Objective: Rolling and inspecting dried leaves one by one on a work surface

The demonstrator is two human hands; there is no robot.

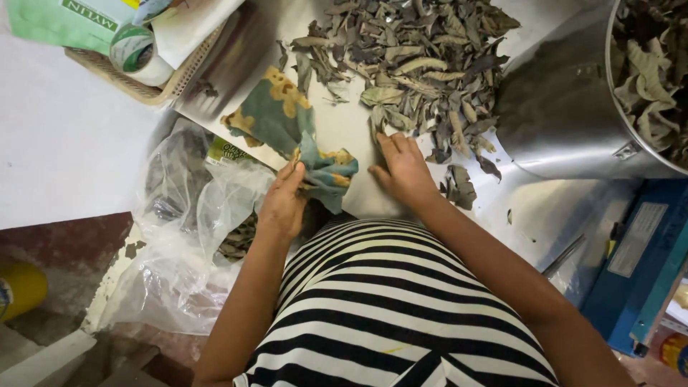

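Dried leaves (423,64) lie heaped on the pale counter (344,129), well toward its far side, with a few strays near the edge. Nearest the camera, the right hand (405,172) rests palm down on the counter at the near fringe of that heap, its fingers (393,145) straight and close together, touching the closest leaves as if to steady or draw them in; it grips nothing. Just beside it, the left hand (283,201) has its fingers curled and clamped on a bunched corner of a teal and yellow patterned cloth (287,118), which trails away across the counter, so the cloth is gathered at the hand and spread flat farther off. Below the left hand, off the counter's edge, a crumpled clear plastic bag (186,236) sags open, with what look like more leaves inside. To the right, a large steel pot (559,107) stands touching the heap, holding leaves too, and a blue device (645,258) sits beside it. At the far left, a woven basket (129,79) carries a tape roll (136,54) and papers.
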